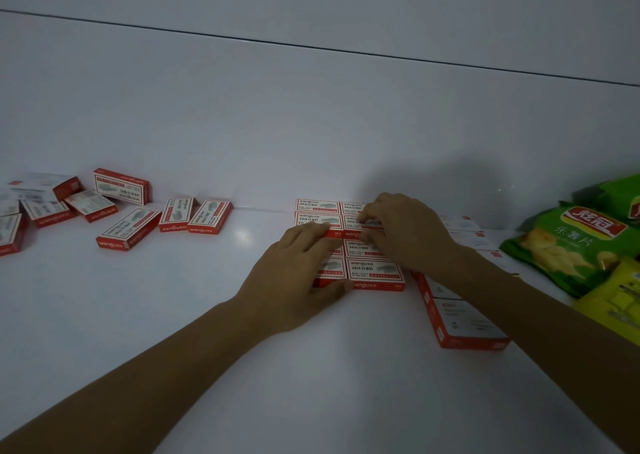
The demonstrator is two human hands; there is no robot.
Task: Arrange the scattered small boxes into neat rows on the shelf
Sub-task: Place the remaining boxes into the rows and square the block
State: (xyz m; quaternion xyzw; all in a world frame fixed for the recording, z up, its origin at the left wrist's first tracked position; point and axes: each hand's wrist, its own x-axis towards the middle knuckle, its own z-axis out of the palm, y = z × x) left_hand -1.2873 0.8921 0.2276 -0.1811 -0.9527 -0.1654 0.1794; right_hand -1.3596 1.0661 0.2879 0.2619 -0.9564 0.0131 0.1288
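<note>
Head view: strays lie left

I see the shelf; scattered boxes well left of the tidy block, axes askew, nearest the left hand, pressing flat-fingered there. Right hand pinches one row box.
</note>
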